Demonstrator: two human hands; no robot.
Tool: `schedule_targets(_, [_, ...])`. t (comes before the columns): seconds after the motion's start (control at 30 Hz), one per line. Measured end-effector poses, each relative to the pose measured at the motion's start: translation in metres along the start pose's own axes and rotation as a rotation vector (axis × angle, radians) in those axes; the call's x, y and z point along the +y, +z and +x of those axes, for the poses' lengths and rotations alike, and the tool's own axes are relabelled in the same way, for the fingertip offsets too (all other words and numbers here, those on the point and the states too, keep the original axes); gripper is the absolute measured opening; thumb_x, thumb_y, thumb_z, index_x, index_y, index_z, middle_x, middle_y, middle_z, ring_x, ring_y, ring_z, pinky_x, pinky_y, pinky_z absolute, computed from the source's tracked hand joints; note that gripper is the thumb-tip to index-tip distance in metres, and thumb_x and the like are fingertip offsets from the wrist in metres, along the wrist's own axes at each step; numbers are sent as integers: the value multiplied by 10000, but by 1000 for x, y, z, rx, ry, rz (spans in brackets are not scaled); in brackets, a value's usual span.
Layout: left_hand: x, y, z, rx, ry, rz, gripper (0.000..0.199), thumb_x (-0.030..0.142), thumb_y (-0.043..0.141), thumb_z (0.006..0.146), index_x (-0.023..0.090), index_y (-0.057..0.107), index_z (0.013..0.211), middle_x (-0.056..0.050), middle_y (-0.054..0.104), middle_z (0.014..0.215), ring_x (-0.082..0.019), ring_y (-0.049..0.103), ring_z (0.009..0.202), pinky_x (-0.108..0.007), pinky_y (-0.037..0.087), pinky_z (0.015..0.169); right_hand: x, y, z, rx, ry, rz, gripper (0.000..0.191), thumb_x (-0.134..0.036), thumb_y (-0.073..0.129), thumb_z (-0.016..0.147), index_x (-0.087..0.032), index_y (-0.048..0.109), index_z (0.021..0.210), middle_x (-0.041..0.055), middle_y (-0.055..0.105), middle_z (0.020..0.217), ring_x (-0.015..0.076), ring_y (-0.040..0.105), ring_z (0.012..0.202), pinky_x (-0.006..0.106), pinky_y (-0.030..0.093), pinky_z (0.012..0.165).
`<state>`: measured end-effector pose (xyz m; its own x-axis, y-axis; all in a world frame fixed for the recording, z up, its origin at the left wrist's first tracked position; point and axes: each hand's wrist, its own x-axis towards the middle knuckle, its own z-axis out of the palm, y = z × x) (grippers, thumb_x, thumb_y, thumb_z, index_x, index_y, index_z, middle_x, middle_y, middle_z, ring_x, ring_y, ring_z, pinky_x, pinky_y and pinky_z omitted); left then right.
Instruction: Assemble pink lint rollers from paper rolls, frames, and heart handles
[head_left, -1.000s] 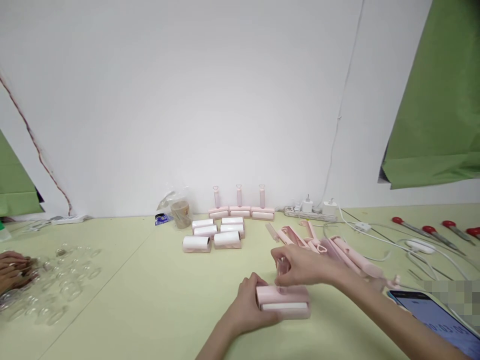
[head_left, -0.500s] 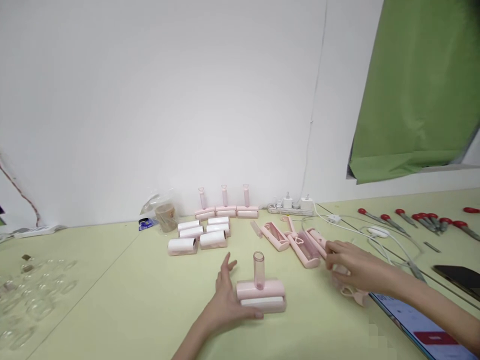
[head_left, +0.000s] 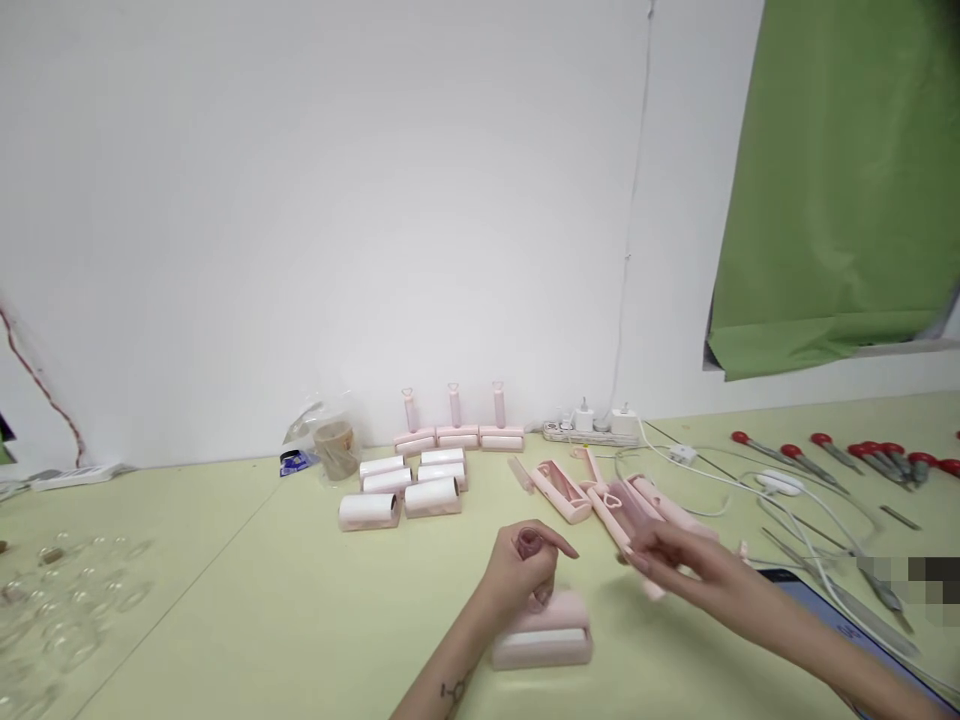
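Pale yellow-green table [head_left: 270, 610]. At twelve o'clock, along the far edge, three pink lint rollers [head_left: 457, 437], handles upright. At eleven, six white rolls [head_left: 433, 498]; beyond them, toward ten, a clear bag [head_left: 301, 424] and a brown tape roll [head_left: 336, 446]. At nine, scattered clear rounded pieces [head_left: 82, 610]. At one, a power strip [head_left: 589, 435]; nearer, pink plastic shells [head_left: 562, 493]. At two, red-ended tools [head_left: 881, 457]. Between three and four, a phone [head_left: 821, 612]. At five, another lint roller [head_left: 541, 642], seemingly resting.
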<state>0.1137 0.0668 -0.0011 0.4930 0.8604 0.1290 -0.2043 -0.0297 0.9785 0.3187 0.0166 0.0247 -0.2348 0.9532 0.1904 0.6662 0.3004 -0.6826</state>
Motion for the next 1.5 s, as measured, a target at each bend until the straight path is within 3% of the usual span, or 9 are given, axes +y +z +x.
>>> schedule_targets(0.13, [-2, 4, 1, 59, 13, -68, 101, 246, 535, 605, 155, 530, 563, 120, 294, 254, -23, 212, 210, -158, 181, 249, -41, 25, 40, 170, -119, 453, 355, -459, 562, 725, -232, 486, 987, 37, 562, 826, 193, 557, 798, 293, 477, 646])
schedule_targets(0.33, [-5, 4, 4, 43, 14, -78, 69, 192, 481, 553, 152, 538, 558, 107, 315, 244, -35, 233, 206, -166, 196, 249, -65, 49, 61, 232, -153, 412, 259, -475, 501, 760, -229, 562, 814, 28, 560, 762, 152, 535, 605, 212, 362, 335])
schedule_targets(0.5, [-9, 3, 5, 73, 2, -61, 106, 163, 431, 523, 196, 405, 426, 98, 306, 239, -37, 236, 208, -176, 201, 255, -70, 43, 55, 219, -259, 143, 188, -412, 464, 806, -264, 576, 842, 5, 625, 769, 174, 582, 680, 311, 478, 612])
schedule_targets(0.63, [-10, 4, 5, 77, 1, -57, 146, 170, 407, 501, 209, 331, 384, 90, 312, 247, -35, 250, 213, -175, 204, 258, -71, 40, 55, 253, -406, 34, 161, -350, 457, 825, -267, 579, 889, 5, 645, 816, 189, 589, 794, 347, 440, 800])
schedule_targets(0.97, [-9, 4, 3, 84, -24, 9, 204, 147, 451, 549, 197, 321, 401, 96, 294, 248, -32, 263, 233, -167, 211, 272, -71, 49, 55, 217, -300, 135, 147, -352, 498, 798, -256, 569, 883, 2, 625, 851, 183, 573, 841, 284, 470, 716])
schedule_targets(1.17, [-6, -3, 0, -31, 39, -24, 193, 157, 590, 544, 177, 399, 553, 118, 331, 353, -18, 305, 311, -154, 234, 325, -71, 44, 60, 6, -278, 225, 205, -384, 523, 776, -218, 640, 805, 21, 577, 785, 173, 563, 769, 283, 462, 696])
schedule_targets(1.27, [-5, -5, -1, -85, 77, -163, 337, 227, 715, 464, 171, 417, 613, 112, 378, 406, -12, 325, 355, -141, 248, 347, -70, 46, 61, -79, -292, 319, 200, -369, 521, 777, -198, 626, 786, 30, 594, 834, 178, 563, 791, 285, 460, 720])
schedule_targets(1.37, [-8, -1, 1, -87, 65, -284, 515, 520, 722, 381, 180, 402, 600, 107, 365, 349, -21, 295, 293, -150, 214, 286, -68, 53, 58, -84, -216, 418, 271, -414, 483, 794, -189, 635, 800, 36, 631, 749, 191, 592, 716, 288, 492, 634])
schedule_targets(1.5, [-10, 11, 0, 132, 31, -320, 577, 749, 491, 485, 192, 379, 581, 121, 263, 277, -13, 166, 224, -158, 98, 245, -66, 65, 54, -96, -105, 520, 374, -473, 449, 794, -162, 647, 860, 21, 613, 546, 168, 569, 449, 268, 475, 408])
